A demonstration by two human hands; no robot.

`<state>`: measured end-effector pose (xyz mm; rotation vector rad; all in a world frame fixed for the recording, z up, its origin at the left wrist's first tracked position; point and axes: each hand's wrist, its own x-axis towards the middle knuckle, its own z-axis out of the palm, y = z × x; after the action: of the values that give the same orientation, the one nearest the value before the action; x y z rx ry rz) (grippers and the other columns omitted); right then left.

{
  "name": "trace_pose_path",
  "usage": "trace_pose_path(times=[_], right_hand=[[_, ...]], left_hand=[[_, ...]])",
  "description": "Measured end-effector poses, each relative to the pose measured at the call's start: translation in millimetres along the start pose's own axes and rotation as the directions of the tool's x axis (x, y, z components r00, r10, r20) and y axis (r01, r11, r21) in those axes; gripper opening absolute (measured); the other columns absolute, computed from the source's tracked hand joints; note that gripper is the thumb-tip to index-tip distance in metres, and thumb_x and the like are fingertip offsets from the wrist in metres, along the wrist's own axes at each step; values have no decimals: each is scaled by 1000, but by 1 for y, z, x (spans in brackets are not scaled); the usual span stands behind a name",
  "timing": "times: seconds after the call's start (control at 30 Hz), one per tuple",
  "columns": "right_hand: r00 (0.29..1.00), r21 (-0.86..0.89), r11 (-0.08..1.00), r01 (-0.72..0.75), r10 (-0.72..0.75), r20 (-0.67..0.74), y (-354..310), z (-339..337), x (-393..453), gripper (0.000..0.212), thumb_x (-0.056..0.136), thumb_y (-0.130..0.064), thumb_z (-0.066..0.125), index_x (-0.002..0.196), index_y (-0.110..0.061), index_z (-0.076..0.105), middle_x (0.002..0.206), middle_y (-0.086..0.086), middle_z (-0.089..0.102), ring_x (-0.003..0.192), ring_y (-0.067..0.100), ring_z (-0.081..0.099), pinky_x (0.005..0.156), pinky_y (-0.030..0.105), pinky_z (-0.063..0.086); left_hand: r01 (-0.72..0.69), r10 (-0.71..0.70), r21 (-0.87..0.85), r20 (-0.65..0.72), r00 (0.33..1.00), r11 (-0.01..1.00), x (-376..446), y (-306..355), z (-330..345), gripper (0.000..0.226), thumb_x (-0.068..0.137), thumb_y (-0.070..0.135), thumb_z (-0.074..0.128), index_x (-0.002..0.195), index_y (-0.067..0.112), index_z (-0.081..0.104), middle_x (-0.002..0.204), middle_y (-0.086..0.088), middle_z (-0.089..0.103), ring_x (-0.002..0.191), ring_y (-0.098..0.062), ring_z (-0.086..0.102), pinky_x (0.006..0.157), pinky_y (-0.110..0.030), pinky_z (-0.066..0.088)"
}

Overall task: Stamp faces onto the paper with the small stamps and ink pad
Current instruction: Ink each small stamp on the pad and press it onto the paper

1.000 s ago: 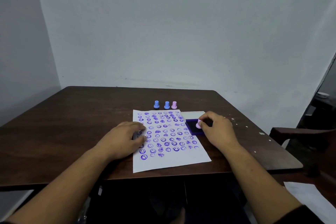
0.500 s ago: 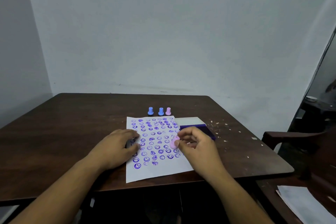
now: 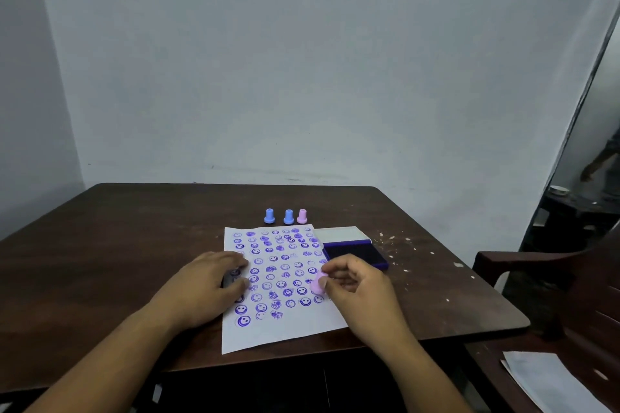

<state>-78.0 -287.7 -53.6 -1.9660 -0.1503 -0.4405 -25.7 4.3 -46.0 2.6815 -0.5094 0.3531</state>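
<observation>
A white paper (image 3: 285, 329) covered with several rows of purple stamped faces lies on the dark wooden table (image 3: 117, 245). My left hand (image 3: 208, 288) rests flat on the paper's left edge, fingers spread. My right hand (image 3: 359, 292) pinches a small pink stamp (image 3: 317, 285) and holds it upright at the paper's right side, its base on or just above the sheet. The open ink pad (image 3: 355, 253), dark with a purple rim and white lid, sits just beyond my right hand. Two blue stamps (image 3: 269, 215) (image 3: 288, 216) and another pink stamp (image 3: 302, 216) stand beyond the paper.
White specks are scattered on the table right of the ink pad. A dark brown chair (image 3: 553, 295) stands at the right with a sheet of paper (image 3: 550, 382) on its seat. A person (image 3: 607, 164) is partly seen in the doorway far right.
My right hand carried the pink stamp from the ink pad over to the paper's right side and is now holding it there. My left hand stayed on the paper.
</observation>
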Motion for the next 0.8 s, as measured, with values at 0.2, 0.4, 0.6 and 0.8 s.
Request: trace_pose_path(times=[0.2, 0.4, 0.6, 0.8], right_hand=[[999, -33, 999, 36, -35, 32, 0, 0, 0, 26, 89, -23, 84, 95, -46, 73, 93, -22, 80, 92, -2, 74, 80, 15, 56], [995, -92, 994, 67, -60, 82, -5, 0, -2, 22, 89, -23, 80, 97, -42, 73, 98, -22, 79, 98, -2, 73, 86, 19, 54], [962, -103, 973, 206, -182, 204, -15, -2, -12, 14, 86, -33, 83, 96, -38, 76, 103, -23, 78, 105, 2, 71, 91, 20, 53], [930, -133, 951, 279, -233, 283, -20, 1, -14, 17, 85, -46, 78, 100, -38, 77, 106, -23, 76, 108, 2, 69, 89, 13, 49]], left_hand=[[2, -2, 0, 14, 1000, 1000, 0, 3, 0, 51, 94, 54, 53, 140, 34, 55, 148, 19, 49, 137, -4, 38, 108, -23, 33], [5, -5, 6, 20, 1000, 1000, -1, 4, -3, 51, 95, 52, 53, 142, 32, 54, 150, 15, 49, 138, -7, 38, 107, -23, 32], [13, -14, 11, 26, 1000, 1000, -1, 5, -3, 51, 95, 53, 53, 142, 33, 53, 150, 16, 48, 139, -6, 37, 107, -24, 32], [14, -15, 15, 24, 1000, 1000, -1, 7, -3, 51, 95, 52, 53, 142, 33, 53, 150, 16, 48, 138, -6, 38, 108, -24, 32]])
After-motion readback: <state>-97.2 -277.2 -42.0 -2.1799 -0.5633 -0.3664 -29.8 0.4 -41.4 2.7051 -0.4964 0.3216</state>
